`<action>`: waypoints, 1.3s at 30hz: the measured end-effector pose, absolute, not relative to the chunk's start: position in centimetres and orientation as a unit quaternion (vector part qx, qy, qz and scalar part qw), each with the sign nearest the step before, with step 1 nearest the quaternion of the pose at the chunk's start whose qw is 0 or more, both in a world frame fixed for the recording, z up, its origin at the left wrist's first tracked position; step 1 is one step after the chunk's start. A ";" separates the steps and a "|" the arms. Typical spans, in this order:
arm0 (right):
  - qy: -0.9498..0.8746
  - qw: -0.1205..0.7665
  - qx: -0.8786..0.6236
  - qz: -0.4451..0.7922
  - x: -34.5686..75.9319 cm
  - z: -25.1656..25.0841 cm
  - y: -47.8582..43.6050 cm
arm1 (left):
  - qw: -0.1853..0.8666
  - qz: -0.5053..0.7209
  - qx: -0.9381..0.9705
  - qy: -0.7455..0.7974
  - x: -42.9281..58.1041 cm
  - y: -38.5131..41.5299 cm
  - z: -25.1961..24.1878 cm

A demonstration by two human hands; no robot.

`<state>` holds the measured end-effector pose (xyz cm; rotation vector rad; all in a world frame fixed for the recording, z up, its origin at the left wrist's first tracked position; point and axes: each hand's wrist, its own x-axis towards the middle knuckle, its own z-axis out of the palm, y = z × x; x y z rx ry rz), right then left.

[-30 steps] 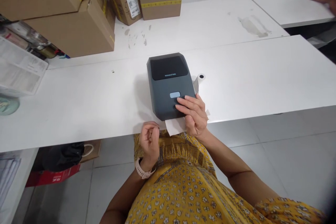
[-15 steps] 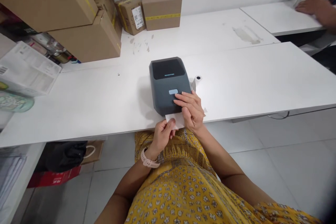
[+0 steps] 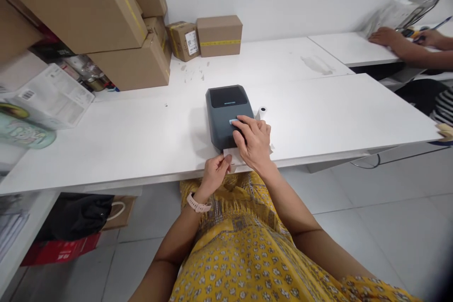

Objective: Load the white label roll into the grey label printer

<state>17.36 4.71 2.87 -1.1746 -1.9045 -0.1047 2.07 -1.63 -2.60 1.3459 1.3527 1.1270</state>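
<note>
A dark grey label printer [image 3: 226, 111] sits near the front edge of the white table [image 3: 318, 113]. A white label [image 3: 230, 155] sticks out of its front slot. My left hand [image 3: 215, 174] pinches the label's near left corner between thumb and fingers. My right hand [image 3: 253, 140] lies on the printer's front right, fingers stretched over it, fingertips by the small pale button [image 3: 232, 121]. A small white paper roll [image 3: 262, 112] stands just right of the printer.
Stacked cardboard boxes [image 3: 106, 23] fill the back left, with two smaller boxes [image 3: 219, 35] against the wall. Printed sheets [image 3: 53, 96] lie at the left. Another person's hands [image 3: 389, 37] rest on a second table at the far right. Bags [image 3: 78, 214] sit under the table.
My left hand rose from below the table edge and took hold of the label. My right hand slid further up onto the printer. The view tilted up.
</note>
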 end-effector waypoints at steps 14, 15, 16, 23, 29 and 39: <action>-0.758 0.361 -0.543 -0.020 16.8 3.5 4.9 | 0.482 0.483 0.534 0.498 1.0 -1.2 -2.1; -0.759 0.357 -0.544 -0.022 16.9 3.6 4.8 | 0.471 0.492 0.536 0.499 0.6 -1.1 -1.8; -0.762 0.355 -0.542 -0.026 17.0 3.7 4.8 | 0.455 0.506 0.536 0.500 0.2 -1.1 -1.5; -0.789 0.340 -0.508 -0.060 17.5 4.2 5.4 | 0.328 0.575 0.557 0.501 -2.7 1.3 1.4; -0.797 0.331 -0.500 -0.068 17.0 4.9 6.3 | 0.284 0.545 0.613 0.496 -5.6 4.7 3.1; -0.774 0.317 -0.546 -0.035 16.0 5.2 6.4 | 0.308 0.515 0.634 0.488 -7.3 10.8 2.6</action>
